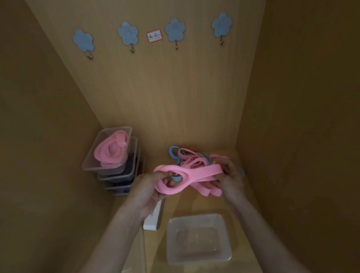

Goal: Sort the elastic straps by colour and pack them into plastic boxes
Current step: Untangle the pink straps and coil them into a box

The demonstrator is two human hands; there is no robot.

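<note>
Clear box (198, 262) near R wall (306, 161); L hand (151, 186), R hand (231, 177) fingers grip pink strap (196, 173); box stack (104, 171) at L wall (42, 152).

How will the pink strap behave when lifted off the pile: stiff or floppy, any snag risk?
Probably floppy: the pink strap sags in loose loops between the left hand and right hand. Likely to snag: it lies looped among the blue straps, so some may drag along. Unlikely to roll, being a flat band.
</note>
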